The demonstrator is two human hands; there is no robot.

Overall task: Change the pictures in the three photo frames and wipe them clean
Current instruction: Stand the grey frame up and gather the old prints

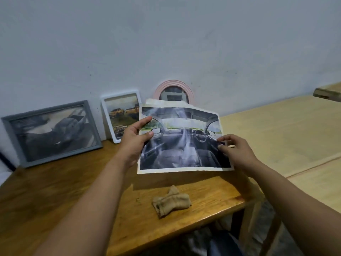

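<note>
A car-interior picture (181,143) is held above the table (55,191), pinched at its left edge by the left hand (133,139) and at its right edge by the right hand (234,150). Three frames lean on the wall: grey (51,133), white (120,117), pink round (173,91). One cloth (171,201) lies below the picture.

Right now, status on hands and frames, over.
Left hand and right hand pinch printed car-interior picture by its edges. Grey, white, pink round photo frames lean on wall. Beige cloth lies below.
</note>
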